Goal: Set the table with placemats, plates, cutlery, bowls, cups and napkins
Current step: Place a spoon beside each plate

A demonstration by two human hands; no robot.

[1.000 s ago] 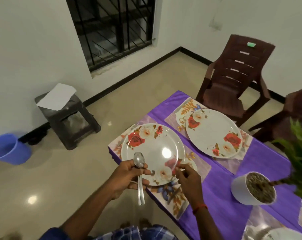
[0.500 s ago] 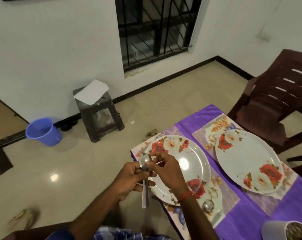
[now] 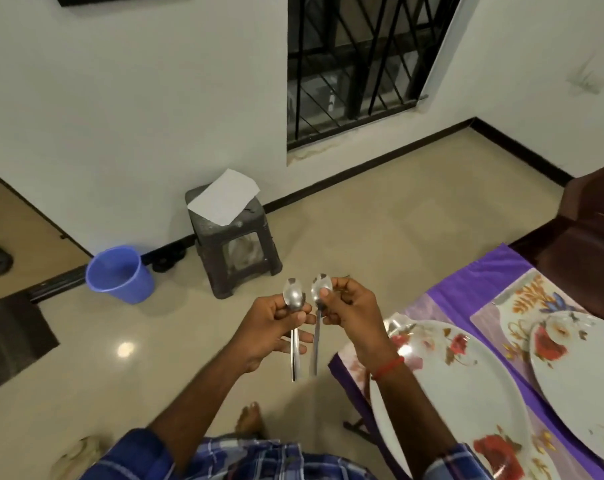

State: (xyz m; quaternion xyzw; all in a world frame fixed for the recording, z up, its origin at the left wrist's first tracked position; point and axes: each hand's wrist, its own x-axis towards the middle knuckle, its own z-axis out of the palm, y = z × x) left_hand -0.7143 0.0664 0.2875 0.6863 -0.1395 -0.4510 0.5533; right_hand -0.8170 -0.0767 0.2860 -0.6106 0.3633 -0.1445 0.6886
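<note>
I hold two steel spoons upright over the floor, left of the table. My left hand (image 3: 271, 325) grips one spoon (image 3: 293, 299) by the neck, handle hanging down. My right hand (image 3: 350, 311) pinches the second spoon (image 3: 319, 289) at its bowl. They are a few centimetres apart. Two floral plates lie on floral placemats on the purple tablecloth (image 3: 466, 289): the near plate (image 3: 459, 386) at bottom right and the far plate (image 3: 584, 372) at the right edge.
A dark plastic stool (image 3: 236, 247) with a white paper (image 3: 224, 197) on top stands by the wall. A blue bucket (image 3: 120, 275) sits to its left. A brown chair (image 3: 591, 220) stands beyond the table. My bare foot (image 3: 248, 419) is on the tiled floor.
My right hand has taken one spoon from the left hand's bunch and drawn it apart. Both hands moved left off the plate, and my view swung left.
</note>
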